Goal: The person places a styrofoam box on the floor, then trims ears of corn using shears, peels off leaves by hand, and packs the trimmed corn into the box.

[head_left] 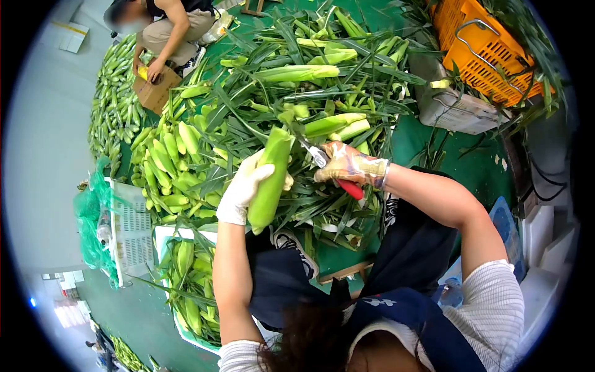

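Note:
My left hand [246, 186], in a white glove, is closed around an ear of corn [271, 180] still in its green husk, held upright with a slight tilt. In my right hand [347, 166], gloved in a worn patterned glove, is a pair of pruning shears [318, 156] with red handles. Their blades point up and left, close to the top end of the corn. A cut piece of stalk [294, 113] shows just above that end; whether it is attached, I cannot tell. Behind both hands spreads a heap of corn leaves and stalks [297, 93].
Husked-green ears lie in a pile [167, 158] to the left. A white bin of corn [162, 239] stands near my left arm. An orange crate [477, 49] sits over a grey crate [458, 111] at right. Another person [176, 31] crouches by a cardboard box [155, 93].

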Available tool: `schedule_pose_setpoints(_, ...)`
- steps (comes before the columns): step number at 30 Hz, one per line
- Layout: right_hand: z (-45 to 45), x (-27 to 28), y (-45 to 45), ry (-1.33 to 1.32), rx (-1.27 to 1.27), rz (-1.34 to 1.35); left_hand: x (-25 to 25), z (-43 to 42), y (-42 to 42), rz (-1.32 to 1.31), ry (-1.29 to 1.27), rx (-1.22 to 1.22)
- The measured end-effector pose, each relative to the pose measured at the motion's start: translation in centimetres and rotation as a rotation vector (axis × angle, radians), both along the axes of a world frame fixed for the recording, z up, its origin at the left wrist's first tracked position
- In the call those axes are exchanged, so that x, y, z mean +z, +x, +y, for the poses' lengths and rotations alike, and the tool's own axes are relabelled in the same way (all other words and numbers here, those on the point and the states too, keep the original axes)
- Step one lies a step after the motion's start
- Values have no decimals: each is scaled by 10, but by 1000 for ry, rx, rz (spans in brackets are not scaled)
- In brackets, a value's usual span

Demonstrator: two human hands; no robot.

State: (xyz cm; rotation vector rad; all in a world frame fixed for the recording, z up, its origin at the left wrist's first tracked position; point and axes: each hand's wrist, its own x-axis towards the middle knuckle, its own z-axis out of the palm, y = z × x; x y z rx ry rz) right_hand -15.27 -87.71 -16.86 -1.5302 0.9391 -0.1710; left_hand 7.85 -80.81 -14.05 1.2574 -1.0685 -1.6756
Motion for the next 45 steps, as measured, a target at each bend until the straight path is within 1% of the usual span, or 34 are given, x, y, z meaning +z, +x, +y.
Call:
schedule_pose_setpoints(1, -2, -3, -1, 78, -93, -63, 2, 3, 0, 157, 1, -39)
schedule_pose_setpoints(2, -6, -4, -1, 153, -183, -128, 7, 10, -2, 211, 27, 46)
schedule_pose_setpoints(4, -22, -2, -17, 34, -113, -402, -7, 16, 13, 307, -52, 89)
schedule_pose_setpoints(6, -14, 15, -18, 285, -58, -349, -18, 15, 24, 359, -46, 110)
schedule_pose_setpoints(7, -11, 16, -16, 235, 132, -361, -22, 14, 24, 492, -53, 98)
schedule_pose_setpoints(8, -1, 17, -14, 73, 249, -295, -25, 13, 25, 624, -55, 82)
schedule_pose_setpoints(10, 19, 28, -12, 127, 301, -200, -32, 12, 24, 774, -42, 14)
schedule_pose_setpoints(12, 28, 23, -3, 163, 316, -240, -38, 11, 18, 811, -22, 3)
schedule_pose_setpoints(13, 27, 36, 0, 130, 329, -165, -42, 9, 15, 856, 0, -46)
schedule_pose_setpoints(14, 26, 31, 6, 105, 314, -208, -44, 9, 12, 863, 1, -43)
schedule_pose_setpoints(16, 21, 39, 12, 70, 277, -257, -46, 10, 9, 747, 90, -23)
schedule_pose_setpoints(17, 19, 46, 14, 20, 235, -239, -49, 8, 9, 738, 88, 4)
schedule_pose_setpoints(18, 19, 29, 20, -15, 141, -265, -49, 7, 11, 738, 84, 12)
schedule_pose_setpoints(20, 12, 13, 30, 130, -238, -401, -36, 5, 15, 740, 72, 63)
schedule_pose_setpoints(21, -7, 14, 25, 367, -385, -408, -26, 8, 14, 578, 98, 153)
schedule_pose_setpoints(22, -24, 6, 24, 351, -528, -411, -20, 7, 19, 587, 91, 169)
schedule_pose_setpoints(24, -38, 12, 18, -41, -474, -282, -11, -7, 48, 419, -111, 306)
schedule_pose_setpoints(26, -43, 26, 18, -482, -306, 189, -11, -30, 93, 454, -45, 824)
schedule_pose_setpoints(27, -42, 47, 23, -524, -251, 263, -18, -41, 123, 501, -149, 954)
schedule_pose_setpoints(28, -49, 44, 24, -651, -204, 242, -28, -53, 154, 547, -257, 1078)
schedule_pose_setpoints(30, -83, 21, 36, -1110, -229, 325, -47, -74, 214, 762, -278, 1246)
schedule_pose_setpoints(31, -102, 28, 49, -1080, -183, 467, -55, -83, 233, 741, -267, 1306)
schedule_pose_setpoints(32, -121, 25, 59, -1212, -206, 452, -65, -89, 250, 721, -254, 1367)
schedule_pose_setpoints(34, -158, 6, 78, -1096, -133, 490, -125, -115, 301, 524, -313, 1440)
schedule_pose_setpoints(35, -160, 15, 84, -738, -30, 455, -138, -126, 314, 541, -340, 1515)
schedule_pose_setpoints(36, -168, -15, 78, -680, -28, 468, -146, -136, 320, 561, -361, 1591)
schedule_pose_setpoints(37, -140, 5, 85, -633, 36, 492, -144, -140, 324, 575, -372, 1602)
schedule_pose_setpoints(39, -97, 18, 81, -672, 273, 522, -150, -134, 327, 610, -373, 1634)
schedule_pose_setpoints(40, -77, 8, 72, -850, 378, 445, -164, -129, 346, 616, -362, 1660)
schedule_pose_setpoints(41, -59, 7, 67, -874, 422, 421, -183, -126, 377, -161, -294, 1276)
schedule_pose_setpoints(42, -46, -9, 59, -1068, 527, 364, -179, -116, 376, -100, -315, 1148)
schedule_pose_setpoints(43, -38, -22, 52, -1171, 562, 362, -174, -107, 374, -43, -329, 1020)
schedule_pose_setpoints(44, -33, -36, 45, -1270, 598, 354, -134, -90, 351, 790, -444, 1177)
schedule_pose_setpoints(45, -35, -57, 44, -1293, 507, 243, -114, -71, 351, 645, -260, 1155)
